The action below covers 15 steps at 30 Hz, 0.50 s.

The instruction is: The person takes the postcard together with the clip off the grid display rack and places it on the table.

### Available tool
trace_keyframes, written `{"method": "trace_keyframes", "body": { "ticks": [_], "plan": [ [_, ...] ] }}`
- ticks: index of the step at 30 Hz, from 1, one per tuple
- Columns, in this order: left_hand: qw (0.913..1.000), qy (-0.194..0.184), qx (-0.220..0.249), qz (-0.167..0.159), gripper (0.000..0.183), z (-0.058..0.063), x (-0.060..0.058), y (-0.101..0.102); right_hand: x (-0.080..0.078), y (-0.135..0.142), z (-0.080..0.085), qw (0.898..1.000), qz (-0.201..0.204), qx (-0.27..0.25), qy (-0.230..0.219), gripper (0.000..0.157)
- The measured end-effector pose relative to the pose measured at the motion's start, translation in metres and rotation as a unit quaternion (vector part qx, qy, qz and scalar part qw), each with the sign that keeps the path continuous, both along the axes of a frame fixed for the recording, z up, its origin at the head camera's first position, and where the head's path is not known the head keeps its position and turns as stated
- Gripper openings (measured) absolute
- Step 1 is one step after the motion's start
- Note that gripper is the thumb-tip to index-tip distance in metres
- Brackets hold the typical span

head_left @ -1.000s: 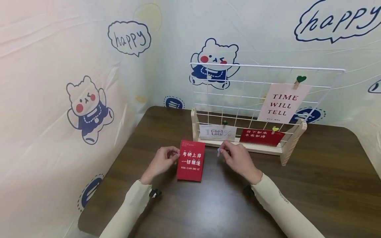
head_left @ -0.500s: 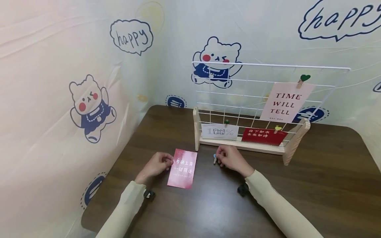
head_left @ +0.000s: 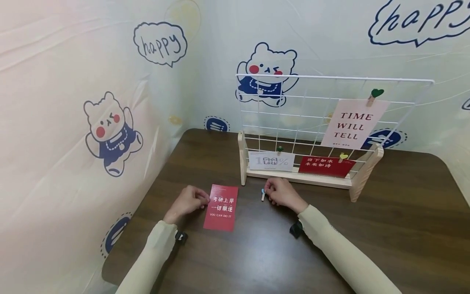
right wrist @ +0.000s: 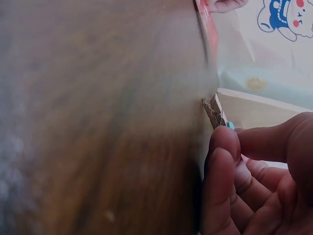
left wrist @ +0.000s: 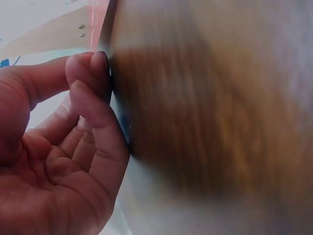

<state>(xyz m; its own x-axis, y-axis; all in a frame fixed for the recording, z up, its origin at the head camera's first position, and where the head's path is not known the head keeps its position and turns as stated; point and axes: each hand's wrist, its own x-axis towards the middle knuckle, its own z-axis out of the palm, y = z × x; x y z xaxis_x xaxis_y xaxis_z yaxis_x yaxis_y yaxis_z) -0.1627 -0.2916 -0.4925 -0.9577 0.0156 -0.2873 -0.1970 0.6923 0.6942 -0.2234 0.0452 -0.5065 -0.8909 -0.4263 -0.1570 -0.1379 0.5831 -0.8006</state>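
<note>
In the head view, my left hand (head_left: 186,203) pinches the left edge of a red card (head_left: 221,222) with white lettering, at or just above the tabletop. The left wrist view shows thumb and fingertips together, with a strip of the card (left wrist: 98,17) beyond them. My right hand (head_left: 284,194) pinches a small wooden clothespin (head_left: 262,196) with a blue decoration, just right of the card. Seen in the right wrist view, the clothespin (right wrist: 212,111) points away from the fingertips, its tips close together.
Behind my hands stands a white wire grid rack (head_left: 293,108) on a wooden base (head_left: 315,180). Clipped to it are a pink card (head_left: 354,124), a white card (head_left: 262,161) and a red card (head_left: 319,168). Brown table (head_left: 411,212) surrounds it; patterned curtains hang behind.
Both hands have moved left and slightly apart from the rack's front. The red card has gone left and down with my left hand, its glare coming and fading.
</note>
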Motion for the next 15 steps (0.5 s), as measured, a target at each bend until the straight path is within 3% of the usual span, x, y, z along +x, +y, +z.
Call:
{"method": "trace_keyframes", "body": {
  "ticks": [9,15],
  "plan": [
    [0.9986,-0.007,-0.051,0.01,0.007,0.0054,-0.0051,0.0043,-0.0008,-0.0001,-0.0004,1.0,0.002,0.019,0.003,0.01],
    [0.9982,-0.019,-0.056,0.013,0.007,0.0081,-0.0088,0.0038,-0.0017,0.0002,-0.002,1.0,0.001,0.021,0.009,0.009]
  ]
}}
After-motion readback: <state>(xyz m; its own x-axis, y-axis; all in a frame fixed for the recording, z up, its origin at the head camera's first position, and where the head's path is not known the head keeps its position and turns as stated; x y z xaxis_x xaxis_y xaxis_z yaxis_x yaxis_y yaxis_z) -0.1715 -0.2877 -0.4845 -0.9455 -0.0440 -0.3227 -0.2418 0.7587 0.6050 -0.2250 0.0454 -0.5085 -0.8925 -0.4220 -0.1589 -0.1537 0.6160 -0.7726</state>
